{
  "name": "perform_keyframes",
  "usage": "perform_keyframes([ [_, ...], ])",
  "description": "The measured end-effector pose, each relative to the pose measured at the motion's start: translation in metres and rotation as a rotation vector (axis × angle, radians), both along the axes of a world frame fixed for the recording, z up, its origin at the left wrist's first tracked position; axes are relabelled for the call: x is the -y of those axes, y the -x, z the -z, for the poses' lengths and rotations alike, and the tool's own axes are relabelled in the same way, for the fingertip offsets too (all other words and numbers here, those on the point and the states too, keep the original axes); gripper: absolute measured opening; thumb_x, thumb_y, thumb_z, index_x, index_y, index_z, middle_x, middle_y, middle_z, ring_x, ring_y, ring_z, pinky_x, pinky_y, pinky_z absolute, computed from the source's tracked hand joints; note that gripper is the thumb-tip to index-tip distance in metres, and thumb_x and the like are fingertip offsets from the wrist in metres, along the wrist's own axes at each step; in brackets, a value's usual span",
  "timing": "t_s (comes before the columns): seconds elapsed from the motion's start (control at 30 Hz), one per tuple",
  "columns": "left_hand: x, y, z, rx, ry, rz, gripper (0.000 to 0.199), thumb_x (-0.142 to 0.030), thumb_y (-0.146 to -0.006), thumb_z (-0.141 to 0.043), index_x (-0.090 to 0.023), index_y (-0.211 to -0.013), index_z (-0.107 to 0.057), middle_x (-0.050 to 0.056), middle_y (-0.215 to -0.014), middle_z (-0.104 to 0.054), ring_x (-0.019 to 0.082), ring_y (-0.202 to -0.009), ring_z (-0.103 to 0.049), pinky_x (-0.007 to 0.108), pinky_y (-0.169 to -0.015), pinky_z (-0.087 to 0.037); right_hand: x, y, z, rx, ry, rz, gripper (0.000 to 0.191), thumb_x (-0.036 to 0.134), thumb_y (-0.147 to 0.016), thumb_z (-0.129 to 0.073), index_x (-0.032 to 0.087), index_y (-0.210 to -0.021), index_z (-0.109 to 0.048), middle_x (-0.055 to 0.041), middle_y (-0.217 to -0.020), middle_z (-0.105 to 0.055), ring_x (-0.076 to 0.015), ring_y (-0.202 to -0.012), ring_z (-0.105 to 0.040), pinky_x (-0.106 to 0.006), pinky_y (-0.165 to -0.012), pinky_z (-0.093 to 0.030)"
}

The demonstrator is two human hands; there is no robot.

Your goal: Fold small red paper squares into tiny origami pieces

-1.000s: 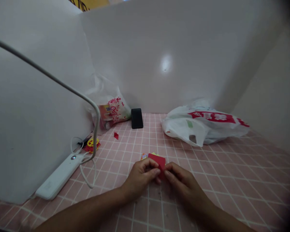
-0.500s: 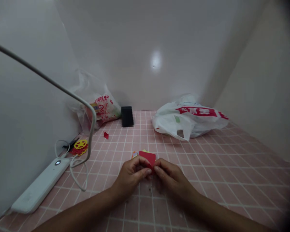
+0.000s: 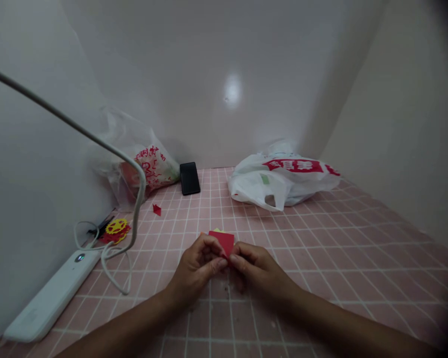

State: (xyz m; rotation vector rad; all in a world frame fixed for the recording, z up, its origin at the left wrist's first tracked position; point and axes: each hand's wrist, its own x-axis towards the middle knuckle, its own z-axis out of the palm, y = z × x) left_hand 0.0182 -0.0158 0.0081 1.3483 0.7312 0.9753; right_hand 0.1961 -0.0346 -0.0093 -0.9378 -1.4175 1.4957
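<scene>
A small piece of red paper (image 3: 224, 241) is between my two hands, near the middle of the table. My left hand (image 3: 204, 263) pinches its lower left side with thumb and fingers. From the other side, the thumb and forefinger of my right hand (image 3: 257, 266) close on its bottom corner, the tips almost touching those of the left. Just behind the red paper peeks a bit of yellow (image 3: 219, 230), mostly hidden. A small folded red paper piece (image 3: 157, 209) lies farther off to the left.
On the pink tiled table (image 3: 313, 258), a white power bank-like device (image 3: 52, 298) with a looping cable (image 3: 134, 199) lies left. Yellow and red cutouts (image 3: 116, 227) are beside it. At the back are a clear bag (image 3: 134, 159), a black phone (image 3: 190, 179) and a white plastic bag (image 3: 280, 179).
The view has shifted slightly, so everything sits a little farther left. Both hands keep hold of the red paper, with the fingertips a little closer together at its lower corner.
</scene>
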Motion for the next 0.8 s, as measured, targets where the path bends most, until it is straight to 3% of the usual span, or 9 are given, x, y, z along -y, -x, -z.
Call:
perform_keyframes([
  [0.13, 0.0001, 0.0010, 0.0008, -0.004, 0.001, 0.017, 0.019, -0.028, -0.084, -0.069, -0.018, -0.086, -0.054, 0.000, -0.079, -0.063, 0.012, -0.068, -0.062, 0.025, -0.068, -0.051, 0.0003, -0.0014, -0.0017, 0.077, -0.088, 0.009, 0.036, 0.046, -0.096, -0.048, 0.017, -0.076, -0.056, 0.0024, -0.057, -0.055, -0.0105, -0.050, -0.050, -0.023, -0.050, -0.038],
  [0.4, -0.0020, 0.0021, 0.0005, -0.015, 0.016, 0.041, 0.021, -0.032, -0.084, -0.069, -0.017, -0.086, -0.056, 0.000, -0.075, -0.062, 0.012, -0.067, -0.063, 0.025, -0.066, -0.051, 0.0000, -0.0014, -0.0011, 0.098, -0.102, 0.007, 0.035, 0.044, -0.097, -0.048, 0.017, -0.077, -0.057, 0.0028, -0.057, -0.053, -0.0098, -0.048, -0.047, -0.022, -0.047, -0.036],
  [0.8, -0.0014, -0.0005, 0.0053, -0.040, 0.031, 0.024, 0.019, -0.032, -0.084, -0.069, -0.016, -0.086, -0.058, 0.001, -0.075, -0.066, 0.013, -0.065, -0.064, 0.026, -0.065, -0.050, 0.0009, -0.0038, -0.0007, 0.418, -0.476, 0.121, 0.022, 0.024, -0.097, -0.043, 0.019, -0.079, -0.055, -0.0017, -0.074, -0.060, -0.0132, -0.063, -0.052, -0.026, -0.061, -0.039],
])
